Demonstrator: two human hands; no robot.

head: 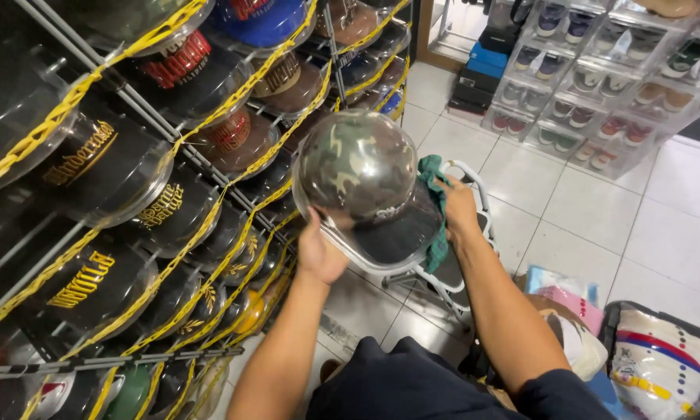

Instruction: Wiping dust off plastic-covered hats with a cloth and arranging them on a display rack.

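Item: clear domed plastic case enclosing a camouflage cap [363, 190], supported from below by the left hand [320, 253], clasped on its edge. Step judged: wiping; the right hand [459, 208] presses a green cloth [435, 194] against the far side. Left: crowded wire rack of cased caps [132, 194]. Right: open white tiled floor [599, 225].

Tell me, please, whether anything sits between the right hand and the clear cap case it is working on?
Yes. A green cloth lies between the right hand and the clear case holding the camouflage cap; the hand presses the cloth against the case's right edge. The left hand grips the case's lower left rim directly, with nothing between.
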